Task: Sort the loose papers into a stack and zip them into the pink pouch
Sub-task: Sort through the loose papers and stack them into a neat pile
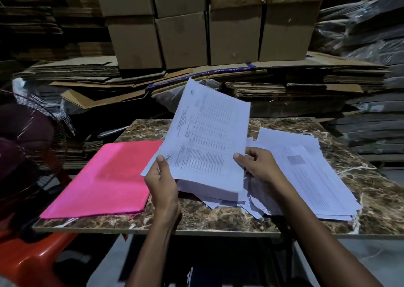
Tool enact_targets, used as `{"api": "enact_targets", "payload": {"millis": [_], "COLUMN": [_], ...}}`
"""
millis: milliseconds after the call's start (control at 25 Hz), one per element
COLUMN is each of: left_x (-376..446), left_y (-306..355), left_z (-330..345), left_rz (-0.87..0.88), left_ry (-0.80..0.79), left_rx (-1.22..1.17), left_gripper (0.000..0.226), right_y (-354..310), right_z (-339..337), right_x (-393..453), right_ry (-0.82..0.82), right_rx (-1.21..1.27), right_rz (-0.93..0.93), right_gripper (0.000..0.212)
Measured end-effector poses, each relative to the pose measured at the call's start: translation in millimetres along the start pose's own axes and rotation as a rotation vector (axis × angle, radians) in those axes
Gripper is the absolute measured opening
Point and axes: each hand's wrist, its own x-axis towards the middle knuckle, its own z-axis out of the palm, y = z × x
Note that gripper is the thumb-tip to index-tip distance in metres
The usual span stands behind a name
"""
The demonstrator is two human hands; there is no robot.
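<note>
A thick stack of printed papers (209, 142) is tilted up on its lower edge over the middle of the marble table (196, 219). My left hand (162, 181) grips its lower left corner, thumb on the top sheet. My right hand (258, 164) holds the right edge, thumb on top. The pink pouch (105, 181) lies flat on the table's left half, apart from the stack. More loose papers (306, 177) lie fanned in a messy pile on the right side of the table, partly under the stack.
Cardboard boxes (207, 24) and flattened cartons (153, 76) are piled behind the table. A dark fan (26, 146) stands at the left over an orange plastic chair (28, 260). Wrapped bundles (367, 35) fill the right.
</note>
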Motion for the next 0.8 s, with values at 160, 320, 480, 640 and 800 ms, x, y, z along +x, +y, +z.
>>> {"api": "enact_targets", "payload": {"millis": [160,320,480,640,800], "left_x": [-11,-24,-49,-82,-96], "left_y": [-9,-13,-17,-24,-29], "left_z": [4,16,44,71,85], "left_rz": [-0.004,-0.043,-0.043,0.05,0.097], "left_ry": [-0.098,-0.201,-0.344,-0.583,-0.647], "left_rx": [0.022,0.102,0.325,0.592,0.784], "left_gripper": [0.02,0.004,0.014,0.015,0.039], "right_y": [-2,-2,11,17,21], "right_z": [-28,-62,-104,-157,-178], "right_x": [-20,-31,-30,-32,-34], "right_ry": [0.142,0.294,0.444,0.52,0.423], "right_rx": [-0.063,-0.185,-0.284,-0.462,-0.813], "right_rz": [-0.178,-0.185,-0.161,-0.062,0.018], "right_gripper": [0.008,0.006,0.026,0.037,0.04]}}
